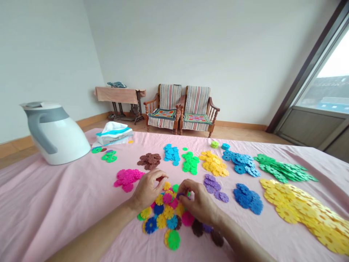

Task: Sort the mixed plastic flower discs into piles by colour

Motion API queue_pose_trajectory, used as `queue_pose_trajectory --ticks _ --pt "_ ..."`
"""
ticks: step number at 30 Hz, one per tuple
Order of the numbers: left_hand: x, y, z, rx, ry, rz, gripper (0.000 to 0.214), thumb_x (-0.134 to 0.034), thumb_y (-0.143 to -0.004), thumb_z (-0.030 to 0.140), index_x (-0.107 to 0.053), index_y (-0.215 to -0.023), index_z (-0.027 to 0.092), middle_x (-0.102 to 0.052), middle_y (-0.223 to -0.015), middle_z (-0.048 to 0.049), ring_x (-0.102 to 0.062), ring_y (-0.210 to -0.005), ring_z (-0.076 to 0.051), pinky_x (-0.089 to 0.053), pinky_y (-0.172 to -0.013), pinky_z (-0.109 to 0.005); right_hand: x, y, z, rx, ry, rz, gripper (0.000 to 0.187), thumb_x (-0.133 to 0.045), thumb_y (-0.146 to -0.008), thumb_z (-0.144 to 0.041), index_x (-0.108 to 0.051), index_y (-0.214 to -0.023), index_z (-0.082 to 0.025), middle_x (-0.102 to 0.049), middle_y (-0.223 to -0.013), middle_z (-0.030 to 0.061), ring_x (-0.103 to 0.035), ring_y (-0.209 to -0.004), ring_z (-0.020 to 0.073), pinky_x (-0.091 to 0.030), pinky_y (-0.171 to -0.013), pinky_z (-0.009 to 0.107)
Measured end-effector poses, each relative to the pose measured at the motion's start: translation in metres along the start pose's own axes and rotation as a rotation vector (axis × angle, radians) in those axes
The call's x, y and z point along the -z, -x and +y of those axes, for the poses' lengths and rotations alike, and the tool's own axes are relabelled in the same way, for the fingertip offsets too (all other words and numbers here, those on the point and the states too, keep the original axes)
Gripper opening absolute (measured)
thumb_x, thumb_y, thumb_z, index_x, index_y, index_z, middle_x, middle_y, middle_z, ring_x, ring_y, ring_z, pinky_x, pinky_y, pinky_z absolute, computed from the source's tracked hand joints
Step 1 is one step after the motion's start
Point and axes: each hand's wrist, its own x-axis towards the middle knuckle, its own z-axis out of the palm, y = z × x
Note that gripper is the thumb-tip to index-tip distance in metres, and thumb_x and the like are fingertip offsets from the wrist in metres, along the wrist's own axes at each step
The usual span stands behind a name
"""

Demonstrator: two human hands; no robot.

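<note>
your right hand appears to have its grip together on a purple disc, at the right side of the mixed pile. your left hand is curled at the pile's upper left; whether its grip holds anything, you cannot tell. risk noted: a dragging wrist could slide overlapping discs, or knock the neighbouring purple heap or pink heap into the pile. widest room: left front of the tabletop; its far edge lies beyond the heaps.
</note>
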Motion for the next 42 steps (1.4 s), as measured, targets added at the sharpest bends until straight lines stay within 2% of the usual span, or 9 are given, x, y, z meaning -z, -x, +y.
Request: queue_pose_trajectory --ticks 7,10,13,15,19,22,33,39,42 --pt "-0.001 0.000 0.002 0.022 0.030 0.025 0.014 -0.050 -0.083 0.016 -0.063 -0.081 0.018 -0.065 -0.077 -0.0010 -0.060 -0.071 -0.013 -0.047 -0.067 -0.022 0.037 -0.015 0.039 -0.129 0.262 0.274 0.018 -0.048 -0.070 -0.013 -0.065 -0.071 -0.018 -0.062 -0.063 0.0002 -0.054 -0.059 0.0129 -0.039 -0.057 0.024" --pt "-0.001 0.000 0.001 0.035 0.030 0.020 0.013 -0.050 -0.082 0.015 -0.063 -0.081 0.018 -0.065 -0.078 -0.0010 -0.059 -0.071 -0.013 -0.046 -0.067 -0.022 0.054 -0.016 0.057 -0.237 0.418 0.268 0.019 -0.049 -0.069 -0.015 -0.067 -0.067 -0.018 -0.063 -0.063 0.0020 -0.056 -0.060 0.0150 -0.038 -0.058 0.026" --pt "-0.001 0.000 0.001 0.042 0.030 0.023 0.013 -0.050 -0.082 0.014 -0.063 -0.082 0.018 -0.066 -0.079 -0.0011 -0.059 -0.072 -0.013 -0.046 -0.069 -0.023 0.061 -0.014 0.061 -0.241 0.546 0.294 0.017 -0.052 -0.068 -0.016 -0.068 -0.071 -0.019 -0.065 -0.073 0.0051 -0.058 -0.070 0.0188 -0.040 -0.065 0.029" --pt "-0.001 0.000 0.000 0.043 0.034 0.023 0.013 -0.050 -0.082 0.013 -0.063 -0.082 0.017 -0.066 -0.079 -0.0010 -0.059 -0.072 -0.013 -0.046 -0.068 -0.022 0.058 -0.012 0.053 -0.185 0.524 0.271 0.016 -0.052 -0.069 -0.016 -0.068 -0.073 -0.019 -0.065 -0.076 0.0051 -0.058 -0.073 0.0184 -0.040 -0.067 0.029" --pt "-0.001 0.000 -0.001 0.052 0.041 0.025 0.013 -0.051 -0.082 0.013 -0.063 -0.082 0.017 -0.066 -0.078 -0.0007 -0.059 -0.071 -0.013 -0.046 -0.068 -0.022 0.045 -0.004 0.026 -0.159 0.334 -0.064 0.009 -0.053 -0.071 -0.019 -0.062 -0.072 -0.019 -0.062 -0.068 0.0013 -0.055 -0.064 0.0139 -0.038 -0.058 0.024" --pt "-0.002 0.000 -0.002 0.051 0.047 0.041 0.012 -0.052 -0.082 0.014 -0.063 -0.082 0.017 -0.066 -0.079 -0.0009 -0.060 -0.073 -0.013 -0.046 -0.069 -0.023 0.033 0.005 0.010 -0.172 0.389 -0.163 0.009 -0.059 -0.069 -0.026 -0.059 -0.073 -0.018 -0.061 -0.071 0.0019 -0.053 -0.066 0.0147 -0.035 -0.058 0.024" --pt "-0.002 -0.001 -0.003 0.045 0.056 0.030 0.011 -0.052 -0.082 0.015 -0.063 -0.082 0.018 -0.065 -0.078 -0.0007 -0.060 -0.072 -0.013 -0.047 -0.068 -0.023 0.004 0.009 0.004 -0.174 0.372 -0.064 0.012 -0.053 -0.060 -0.013 -0.047 -0.068 -0.019 -0.054 -0.068 -0.0009 -0.047 -0.066 0.0136 -0.028 -0.059 0.024" --pt "-0.002 -0.001 -0.004 0.029 0.056 0.035 0.010 -0.052 -0.083 0.017 -0.062 -0.082 0.018 -0.065 -0.078 -0.0011 -0.060 -0.072 -0.013 -0.047 -0.067 -0.023 0.008 0.004 -0.002 -0.160 0.127 -0.058 0.011 -0.050 -0.066 -0.008 -0.051 -0.069 -0.019 -0.057 -0.065 -0.0023 -0.052 -0.063 0.0113 -0.034 -0.059 0.021" --pt "-0.003 0.000 -0.006 0.025 0.065 0.030 0.010 -0.053 -0.082 0.017 -0.063 -0.082 0.018 -0.065 -0.078 -0.0012 -0.060 -0.071 -0.013 -0.047 -0.067 -0.023 0.020 -0.004 0.011 -0.139 0.134 0.073 0.009 -0.049 -0.069 -0.010 -0.052 -0.071 -0.018 -0.058 -0.066 -0.0012 -0.054 -0.063 0.0115 -0.037 -0.059 0.021"
